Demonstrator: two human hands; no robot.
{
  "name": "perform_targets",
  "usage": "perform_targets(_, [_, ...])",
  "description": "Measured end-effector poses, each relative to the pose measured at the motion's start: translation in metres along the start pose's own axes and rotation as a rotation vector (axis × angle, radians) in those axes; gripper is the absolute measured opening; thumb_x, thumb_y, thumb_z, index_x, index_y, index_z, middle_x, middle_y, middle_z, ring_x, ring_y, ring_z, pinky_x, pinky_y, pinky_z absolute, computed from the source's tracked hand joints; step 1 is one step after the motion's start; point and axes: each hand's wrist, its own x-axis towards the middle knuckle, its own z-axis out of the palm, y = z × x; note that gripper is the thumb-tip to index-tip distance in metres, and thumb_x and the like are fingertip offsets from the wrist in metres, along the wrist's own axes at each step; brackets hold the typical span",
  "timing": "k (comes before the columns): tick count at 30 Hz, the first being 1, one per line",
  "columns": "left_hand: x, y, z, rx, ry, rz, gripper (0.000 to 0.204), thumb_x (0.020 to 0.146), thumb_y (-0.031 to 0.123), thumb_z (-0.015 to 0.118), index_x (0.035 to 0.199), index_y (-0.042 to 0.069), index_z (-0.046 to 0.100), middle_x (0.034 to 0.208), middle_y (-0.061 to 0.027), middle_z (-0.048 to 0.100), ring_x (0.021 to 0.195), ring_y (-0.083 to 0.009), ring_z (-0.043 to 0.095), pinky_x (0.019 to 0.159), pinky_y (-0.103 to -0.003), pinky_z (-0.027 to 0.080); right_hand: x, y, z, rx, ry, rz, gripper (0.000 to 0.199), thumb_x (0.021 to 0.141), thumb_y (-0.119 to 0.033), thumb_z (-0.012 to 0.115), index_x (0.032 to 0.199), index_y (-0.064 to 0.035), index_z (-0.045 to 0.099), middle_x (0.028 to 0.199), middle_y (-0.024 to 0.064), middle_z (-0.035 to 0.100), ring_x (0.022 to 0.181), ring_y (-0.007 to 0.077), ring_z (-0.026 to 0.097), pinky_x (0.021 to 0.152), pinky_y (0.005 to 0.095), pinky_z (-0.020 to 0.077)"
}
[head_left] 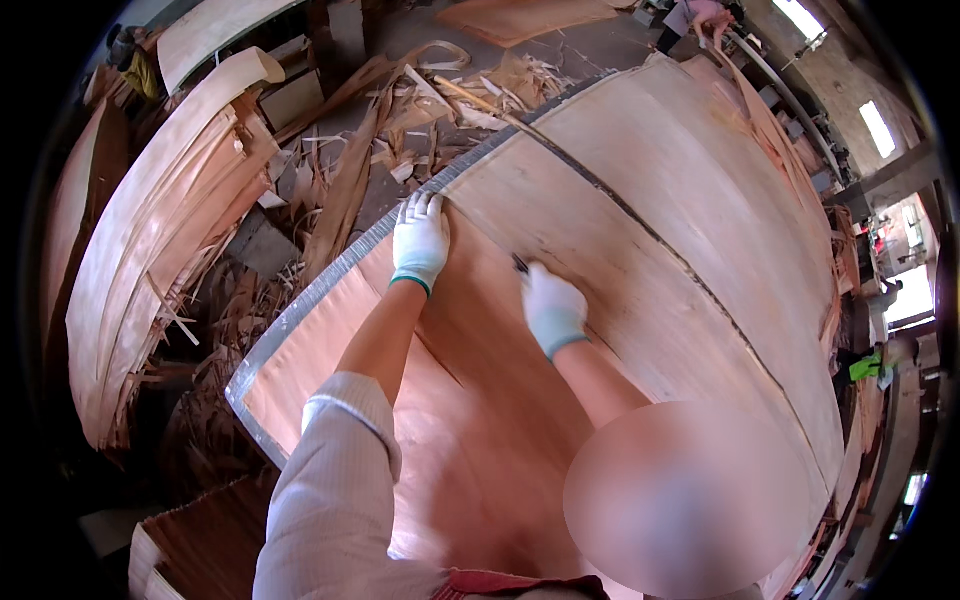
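Head view: gloved hands (420, 240) flat on veneer (660, 220)

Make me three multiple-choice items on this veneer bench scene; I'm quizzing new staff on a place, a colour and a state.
1. Where does the left hand rest?
A. near the far-left edge of the veneer sheet
B. on the floor scraps
C. on a shelf

2. What colour are the gloves?
A. black
B. white
C. orange

3. How is the right hand set?
A. spread flat
B. hanging free
C. closed on a small dark tool

Answers: 1 A, the fingers lie by the sheet's edge; 2 B, both gloves are white; 3 C, a dark tip juts from the fist.
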Motion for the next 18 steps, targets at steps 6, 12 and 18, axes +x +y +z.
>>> perform_targets(6, [-0.001,0.005,0.001,0.01,-0.035,-0.045,0.041,0.091,0.021,0.048,0.126,0.0,0.053,0.136,-0.0165,0.051,0.131,-0.0316,0.042,0.114,-0.042,0.027,0.108,-0.095,0.035,0.126,0.063,-0.017,0.023,0.091,-0.029,0.049,0.091,-0.0104,0.063,0.086,0.0152,0.071,0.08,0.0319,0.07,0.07,0.0461,0.0542])
perform_targets(12, [0.01,0.022,0.01,-0.042,-0.008,-0.021,0.036,0.091,0.018,0.048,0.121,0.0,0.055,0.131,-0.0207,0.054,0.125,-0.0364,0.048,0.109,-0.046,0.032,0.132,-0.072,0.035,-0.023,0.08,-0.117,0.023,0.091,-0.029,0.049,0.091,-0.0107,0.064,0.083,0.015,0.07,0.079,0.0339,0.069,0.07,0.0482,0.0538])
perform_targets(18, [-0.001,-0.011,0.003,0.181,-0.031,0.045,0.037,0.092,0.02,0.048,0.124,0.003,0.055,0.136,-0.0171,0.051,0.128,-0.0344,0.045,0.11,-0.048,0.03,-0.052,0.097,0.009,-0.15,-0.071,-0.097,0.018,0.091,-0.029,0.052,0.093,-0.0108,0.054,0.069,0.0132,0.066,0.061,0.0329,0.066,0.054,0.0476,0.0508])
